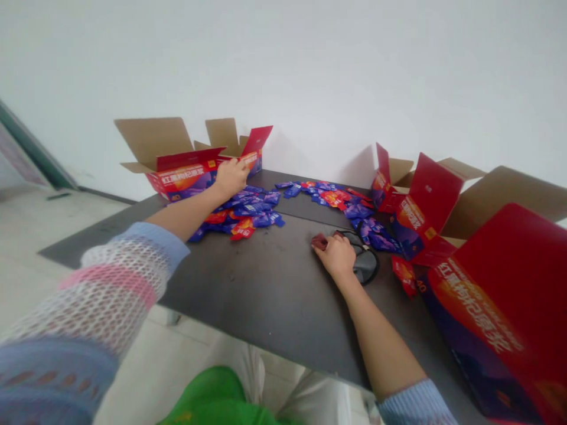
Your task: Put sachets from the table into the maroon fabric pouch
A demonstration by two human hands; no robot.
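My left hand (233, 177) is at the left, beside the open red and purple carton (183, 177) and above a heap of small purple and red sachets (248, 209). Its fingers are curled, and what they hold, if anything, is hidden. On the right, my right hand (340, 255) rests low over the dark table, fingers closed on a small dark red folded piece (319, 241) whose kind I cannot make out. Just beyond that hand lies a flat black-rimmed object (367, 265) with rounded loops, partly covered by it.
A second open carton (253, 158) stands behind the left one. More open cartons line the right side, the nearest (482, 319) being large in view. Sachets (332, 198) spread along the back of the dark table (261, 289). One red sachet (404, 276) lies by the right cartons.
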